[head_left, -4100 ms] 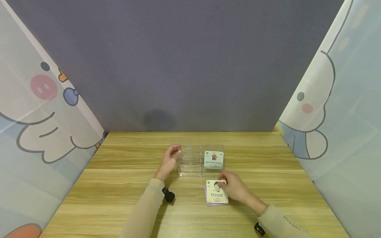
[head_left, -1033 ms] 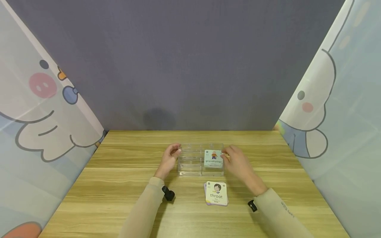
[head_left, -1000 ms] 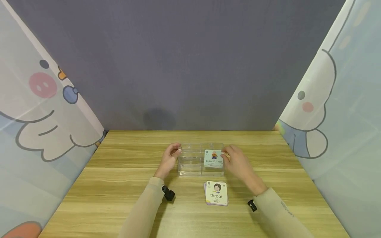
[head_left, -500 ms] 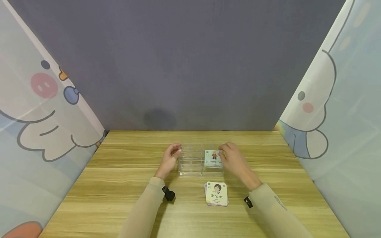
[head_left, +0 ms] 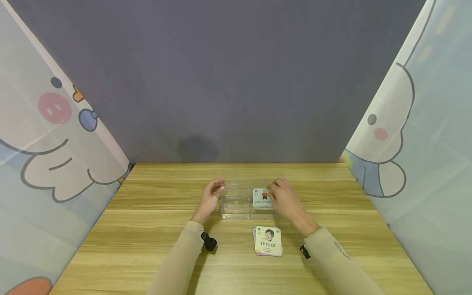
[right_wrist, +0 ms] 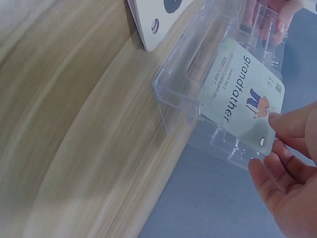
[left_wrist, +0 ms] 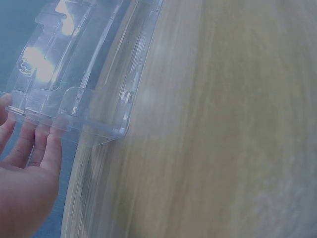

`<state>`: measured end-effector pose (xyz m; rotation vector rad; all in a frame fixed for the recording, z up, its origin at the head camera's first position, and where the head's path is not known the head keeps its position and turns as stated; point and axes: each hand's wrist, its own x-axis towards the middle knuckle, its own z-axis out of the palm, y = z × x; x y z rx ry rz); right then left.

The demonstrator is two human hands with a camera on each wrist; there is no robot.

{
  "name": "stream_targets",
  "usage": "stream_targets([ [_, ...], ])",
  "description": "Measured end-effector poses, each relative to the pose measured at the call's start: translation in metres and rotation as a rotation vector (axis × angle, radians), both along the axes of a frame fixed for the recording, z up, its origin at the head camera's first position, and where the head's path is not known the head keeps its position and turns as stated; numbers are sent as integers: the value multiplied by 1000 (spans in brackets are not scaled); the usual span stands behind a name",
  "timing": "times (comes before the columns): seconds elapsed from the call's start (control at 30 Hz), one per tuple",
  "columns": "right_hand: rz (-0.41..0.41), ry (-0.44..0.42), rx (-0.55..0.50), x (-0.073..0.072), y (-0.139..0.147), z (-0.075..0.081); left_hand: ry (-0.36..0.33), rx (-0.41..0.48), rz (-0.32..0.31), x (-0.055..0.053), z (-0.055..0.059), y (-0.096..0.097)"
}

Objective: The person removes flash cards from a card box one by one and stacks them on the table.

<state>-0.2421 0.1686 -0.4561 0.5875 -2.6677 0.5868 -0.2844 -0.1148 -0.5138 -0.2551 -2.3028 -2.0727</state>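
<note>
A clear plastic tiered rack (head_left: 236,216) stands mid-table, split into two columns. My left hand (head_left: 208,200) holds its left edge; in the left wrist view the fingertips sit against the rack's clear side wall (left_wrist: 77,101). In the right column leans a pale green flash card (head_left: 260,198) reading "grandfather". My right hand (head_left: 287,200) pinches that card by its upper right side, hiding the end of the word. The right wrist view shows the thumb on the front of the card (right_wrist: 237,99) and fingers behind it.
In front of the rack's right half lies a small stack of flash cards (head_left: 268,241), "throat" on top and purple edges beneath. The wooden table (head_left: 147,229) ends at a grey back wall (head_left: 236,82). Cartoon-printed curtains (head_left: 435,164) flank both sides.
My right hand has gone from the throat stack up to the grandfather card. Over the last second it has shifted left, covering more of the card. The left hand stays on the rack.
</note>
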Motion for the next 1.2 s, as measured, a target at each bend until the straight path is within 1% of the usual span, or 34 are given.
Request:
stream_targets([
  [0.07, -3, -12, 2, 0, -1, -1, 6, -5, 2, 0, 0, 0],
  [0.43, -24, -20, 14, 0, -4, -6, 4, -6, 26, 0, -4, 0],
  [0.63, -38, -38, 4, -1, -6, -9, -7, -7, 29, 3, -2, 0],
  [0.97, -34, 13, -24, -4, -7, -12, -21, 2, 11, 1, 0, 0],
  [1.2, -47, -11, -32, -4, -7, -10, -3, -4, 15, 1, 1, 1],
])
